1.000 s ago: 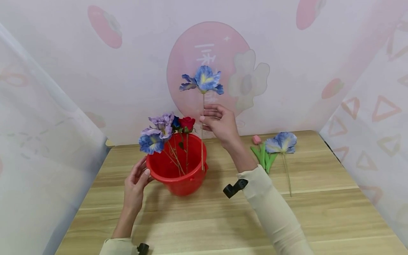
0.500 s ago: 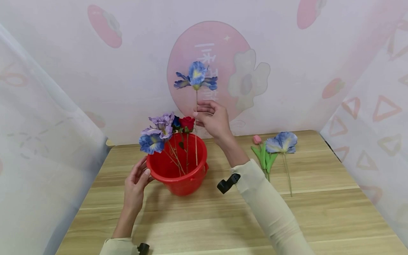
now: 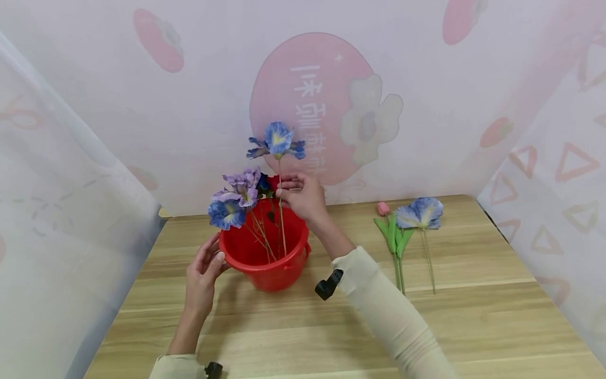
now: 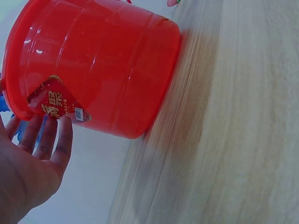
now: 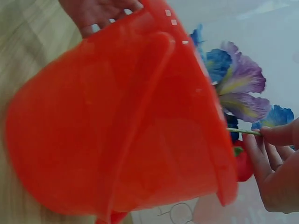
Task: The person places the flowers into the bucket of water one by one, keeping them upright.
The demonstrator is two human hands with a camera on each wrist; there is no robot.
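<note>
In the head view a red plastic bucket (image 3: pixel 272 273) stands on the table with artificial flowers in it. My left hand (image 3: pixel 203 276) holds its left side, fingertips against the outer wall near a label (image 4: pixel 58 102) and thumb at the rim. My right hand (image 3: pixel 303 197) pinches the stem of a blue iris (image 3: pixel 278 141) between thumb and fingers. That stem stands nearly upright, its lower end inside the bucket. Beside it are a purple iris (image 3: pixel 243 184), another blue iris (image 3: pixel 227 214), a dark blue flower (image 3: pixel 263 182) and a red rose (image 5: pixel 244 163), partly hidden by my right hand in the head view.
Right of the bucket, a pink tulip (image 3: pixel 383 209) with green leaves (image 3: pixel 395 237) and a pale blue iris (image 3: pixel 421 213) lie on the wooden table (image 3: pixel 293 337). A printed backdrop (image 3: pixel 213 105) rises behind the table.
My right hand has moved left and then down with the blue iris, bringing its stem end from over the bucket's right rim down inside. The left hand stays at the bucket.
</note>
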